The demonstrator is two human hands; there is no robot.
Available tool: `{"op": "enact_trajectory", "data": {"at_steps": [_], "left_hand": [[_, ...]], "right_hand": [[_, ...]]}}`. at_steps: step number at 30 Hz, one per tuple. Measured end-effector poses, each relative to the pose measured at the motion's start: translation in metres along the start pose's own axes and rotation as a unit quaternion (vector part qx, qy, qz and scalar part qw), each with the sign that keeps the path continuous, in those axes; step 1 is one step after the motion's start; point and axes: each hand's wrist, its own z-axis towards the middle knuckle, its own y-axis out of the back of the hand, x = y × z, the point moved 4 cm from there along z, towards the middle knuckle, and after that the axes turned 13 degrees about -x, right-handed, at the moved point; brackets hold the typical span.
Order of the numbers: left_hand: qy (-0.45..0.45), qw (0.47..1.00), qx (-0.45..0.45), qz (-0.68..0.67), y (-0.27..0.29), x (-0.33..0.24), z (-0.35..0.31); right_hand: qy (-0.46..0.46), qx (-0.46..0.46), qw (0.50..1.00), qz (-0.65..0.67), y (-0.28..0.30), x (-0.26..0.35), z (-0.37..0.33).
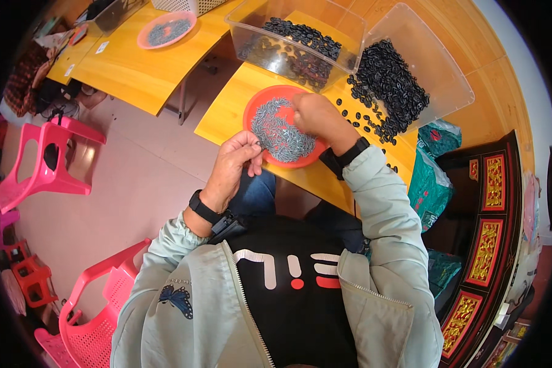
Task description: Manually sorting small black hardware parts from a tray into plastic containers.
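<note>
A round red plate (320, 146) near the front edge of the yellow table carries a heap of small silvery screws (282, 132). My left hand (236, 161) is at its near left rim, thumb and forefinger pinched together on a small dark piece that is too small to make out. Over the plate's right side, my right hand (320, 115) has its fingers bent down at the screws. Its fingertips are mostly hidden by the hand, so what they pinch does not show. Loose black oval parts (357, 116) lie on the table right of the plate.
A clear plastic bin (236, 30) with black parts stands behind the plate. Another bin (451, 80) lies tipped at right, its black parts spilling out. A pink plate (142, 38) of screws sits on the far left table (126, 70). Pink chairs (40, 168) stand left; green bags (432, 181) right.
</note>
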Motion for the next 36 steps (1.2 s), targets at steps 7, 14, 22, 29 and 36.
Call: {"op": "enact_trajectory", "data": {"at_steps": [7, 14, 22, 29, 36], "left_hand": [[0.011, 1.0, 0.0, -0.017, -0.006, 0.002, 0.003], [0.014, 1.0, 0.001, 0.001, -0.029, -0.002, 0.001], [-0.059, 0.997, -0.015, 0.049, -0.041, 0.0, -0.003], [-0.082, 0.988, -0.037, 0.124, -0.043, -0.002, -0.008], [-0.107, 0.979, -0.034, 0.167, -0.044, -0.005, -0.009]], "right_hand": [[-0.34, -0.019, 0.865, 0.369, 0.033, -0.006, -0.013], [-0.325, -0.096, 0.781, 0.524, 0.061, 0.023, -0.035], [-0.387, -0.166, 0.672, 0.609, 0.04, 0.062, -0.065], [-0.383, -0.157, 0.664, 0.622, 0.026, 0.07, -0.069], [-0.365, -0.149, 0.684, 0.613, 0.024, 0.072, -0.07]]}}
